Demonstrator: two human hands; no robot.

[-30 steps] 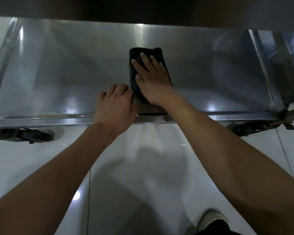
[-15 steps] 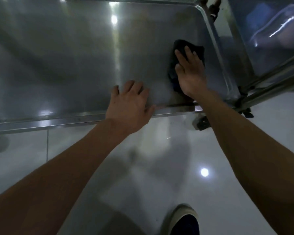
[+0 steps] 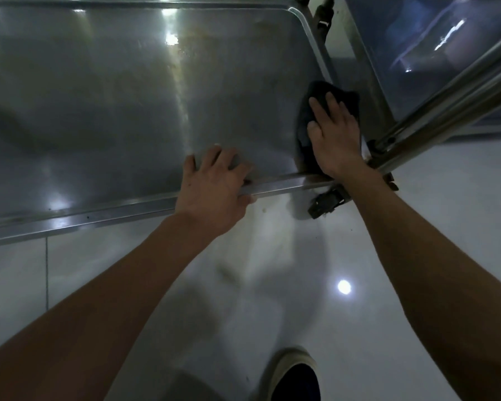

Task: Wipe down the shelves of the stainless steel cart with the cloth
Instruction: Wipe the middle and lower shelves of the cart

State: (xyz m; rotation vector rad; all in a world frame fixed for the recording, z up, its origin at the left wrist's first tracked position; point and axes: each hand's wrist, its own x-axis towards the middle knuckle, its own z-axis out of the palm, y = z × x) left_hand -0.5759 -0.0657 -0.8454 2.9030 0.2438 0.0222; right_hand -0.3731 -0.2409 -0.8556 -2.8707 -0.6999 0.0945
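The cart's stainless steel bottom shelf (image 3: 113, 105) fills the upper left of the head view, low above the floor. A dark cloth (image 3: 346, 95) lies flat on the shelf at its right end, close to the raised side rim. My right hand (image 3: 331, 134) presses on the cloth with straight fingers. My left hand (image 3: 214, 186) rests on the shelf's near rim (image 3: 99, 217), fingers spread on the steel and thumb hooked under the rim's edge.
Slanted steel legs and rails of the cart (image 3: 451, 91) cross the upper right. A black caster (image 3: 326, 202) sits under the near right corner. White glossy floor tiles (image 3: 446, 215) lie below, and my shoe (image 3: 294, 377) shows at the bottom.
My right hand slid the cloth from the shelf's middle to its right end. My left hand stayed on the near rim, its fingers spreading. The view shifted right along the cart.
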